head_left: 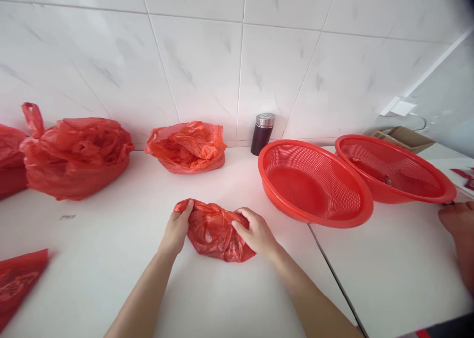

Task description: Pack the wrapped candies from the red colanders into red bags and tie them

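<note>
A small red plastic bag (218, 234) is held over the white table, its upper edge crumpled. My left hand (178, 229) grips the bag's left upper corner, thumb on top. On the other side my right hand (257, 232) pinches the bag's right part between thumb and fingers. Something lies inside, showing faintly through the thin plastic, but I cannot make out what. Behind it, against the wall, rests a larger open red plastic bag (187, 147) stuffed with crumpled red plastic.
Full red bags (77, 160) stand at the left. A dark flask (262, 134) is by the wall. Right of it sit a red plastic basket (314, 182) and a second basket (396, 167) with a few small items. Another person's hand (457, 224) is at the far right, near a cardboard box (405, 139).
</note>
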Motion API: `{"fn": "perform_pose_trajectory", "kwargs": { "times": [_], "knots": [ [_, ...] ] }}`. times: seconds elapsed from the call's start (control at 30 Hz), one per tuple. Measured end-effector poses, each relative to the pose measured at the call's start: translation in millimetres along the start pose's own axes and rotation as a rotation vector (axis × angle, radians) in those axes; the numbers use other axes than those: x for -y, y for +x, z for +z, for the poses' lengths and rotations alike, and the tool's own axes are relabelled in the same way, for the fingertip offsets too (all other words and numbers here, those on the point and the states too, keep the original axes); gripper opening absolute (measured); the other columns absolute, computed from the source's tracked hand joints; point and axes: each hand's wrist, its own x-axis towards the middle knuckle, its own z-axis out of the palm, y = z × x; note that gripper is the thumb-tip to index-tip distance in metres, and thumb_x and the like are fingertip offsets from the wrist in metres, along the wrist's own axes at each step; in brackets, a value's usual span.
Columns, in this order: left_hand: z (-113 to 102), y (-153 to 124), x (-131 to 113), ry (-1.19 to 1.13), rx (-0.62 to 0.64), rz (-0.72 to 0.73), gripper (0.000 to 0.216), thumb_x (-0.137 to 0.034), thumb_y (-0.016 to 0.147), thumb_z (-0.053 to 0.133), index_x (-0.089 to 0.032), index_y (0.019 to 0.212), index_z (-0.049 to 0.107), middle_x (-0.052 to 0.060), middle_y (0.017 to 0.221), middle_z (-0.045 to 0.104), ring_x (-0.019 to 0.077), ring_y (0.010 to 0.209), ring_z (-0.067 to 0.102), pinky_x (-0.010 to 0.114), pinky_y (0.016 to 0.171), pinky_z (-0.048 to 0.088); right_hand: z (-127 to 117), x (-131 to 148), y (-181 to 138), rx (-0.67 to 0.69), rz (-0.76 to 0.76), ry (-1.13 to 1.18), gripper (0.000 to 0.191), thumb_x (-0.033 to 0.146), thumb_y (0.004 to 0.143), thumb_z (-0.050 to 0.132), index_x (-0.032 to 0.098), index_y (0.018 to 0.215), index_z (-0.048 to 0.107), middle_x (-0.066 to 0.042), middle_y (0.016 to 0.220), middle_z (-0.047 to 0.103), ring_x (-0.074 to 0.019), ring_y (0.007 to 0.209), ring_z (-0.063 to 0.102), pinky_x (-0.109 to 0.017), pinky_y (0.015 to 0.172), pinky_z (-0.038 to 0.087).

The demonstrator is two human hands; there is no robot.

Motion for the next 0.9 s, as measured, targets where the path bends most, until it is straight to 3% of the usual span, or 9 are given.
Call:
{"fn": "perform_pose_trajectory", "kwargs": {
  "times": [0.13, 0.27, 0.53, 0.6, 0.7, 0.8, 0.87, 0.9],
  "knots": [
    [-13.6, -2.1, 5.2, -0.056, -0.125, -0.038, 0.051, -0.066, 0.077, 0.052, -0.016, 0.073, 0.063, 0.005, 0.071, 0.067, 0.0205, 0.070, 0.063, 0.029, 0.067, 0.051, 11.9, 22.0, -10.2, -0.113, -0.154, -0.211, 0.026, 0.037, 0.086, 0.056, 0.019, 0.104, 0.062, -0.005, 0.088, 0.059, -0.0179, 0.079, 0.058, -0.030, 0.073, 0.047],
    [-14.6, -4.4, 1.8, -0.044, -0.215, -0.040, 0.048, -0.062, 0.079, 0.052, -0.017, 0.063, 0.056, 0.003, 0.063, 0.060, 0.0176, 0.060, 0.056, 0.027, 0.055, 0.045, 18.3, 30.6, -14.4, -0.121, -0.216, -0.275, 0.030, 0.039, 0.088, 0.054, 0.019, 0.109, 0.063, -0.005, 0.082, 0.054, -0.0158, 0.070, 0.053, -0.027, 0.064, 0.045],
    [-16.4, -20.6, -10.0, 0.041, -0.298, 0.080, 0.043, -0.057, 0.086, 0.047, -0.022, 0.061, 0.047, -0.001, 0.060, 0.051, 0.0159, 0.058, 0.048, 0.026, 0.053, 0.038, -5.1, 38.1, -8.2, -0.100, -0.226, -0.260, 0.024, 0.039, 0.089, 0.054, 0.023, 0.104, 0.065, -0.008, 0.096, 0.056, -0.0186, 0.083, 0.055, -0.029, 0.069, 0.046],
    [-14.5, -23.4, -16.7, 0.031, -0.223, 0.160, 0.042, -0.058, 0.087, 0.044, -0.022, 0.070, 0.054, 0.002, 0.075, 0.061, 0.0181, 0.070, 0.055, 0.027, 0.062, 0.044, -9.4, 44.7, -2.9, -0.088, -0.234, -0.218, 0.018, 0.035, 0.090, 0.053, 0.023, 0.094, 0.066, -0.007, 0.094, 0.057, -0.0177, 0.083, 0.055, -0.029, 0.070, 0.045],
    [-4.6, -30.5, -29.7, -0.114, 0.004, 0.260, 0.040, -0.057, 0.090, 0.039, -0.022, 0.090, 0.060, 0.006, 0.110, 0.066, 0.0226, 0.097, 0.061, 0.031, 0.083, 0.050, -9.4, 52.9, 5.7, -0.032, -0.228, -0.109, 0.018, 0.029, 0.094, 0.048, 0.023, 0.084, 0.062, -0.003, 0.082, 0.061, -0.0148, 0.076, 0.056, -0.027, 0.071, 0.044],
    [4.7, -37.2, -36.2, -0.270, 0.139, 0.155, 0.046, -0.058, 0.090, 0.037, -0.020, 0.104, 0.060, 0.009, 0.110, 0.069, 0.0249, 0.095, 0.065, 0.035, 0.083, 0.053, -1.8, 51.9, 9.6, -0.024, -0.171, -0.064, 0.019, 0.040, 0.084, 0.064, 0.023, 0.091, 0.060, -0.002, 0.089, 0.064, -0.0166, 0.081, 0.058, -0.028, 0.073, 0.044],
    [4.9, -37.6, -32.9, -0.292, 0.151, 0.100, 0.052, -0.060, 0.090, 0.037, -0.020, 0.116, 0.058, 0.010, 0.108, 0.070, 0.0257, 0.092, 0.067, 0.036, 0.079, 0.055, 4.5, 46.4, 8.1, 0.002, -0.130, -0.101, 0.028, 0.041, 0.075, 0.074, 0.024, 0.092, 0.060, -0.001, 0.090, 0.065, -0.0186, 0.082, 0.058, -0.029, 0.073, 0.043],
    [3.0, -36.4, -29.0, -0.284, 0.152, 0.092, 0.055, -0.061, 0.089, 0.038, -0.020, 0.122, 0.056, 0.010, 0.109, 0.070, 0.0265, 0.093, 0.067, 0.036, 0.078, 0.055, 6.9, 43.2, 6.6, 0.019, -0.113, -0.109, 0.023, 0.036, 0.075, 0.073, 0.024, 0.090, 0.060, 0.000, 0.088, 0.065, -0.0184, 0.081, 0.057, -0.029, 0.072, 0.043]
  ]
}}
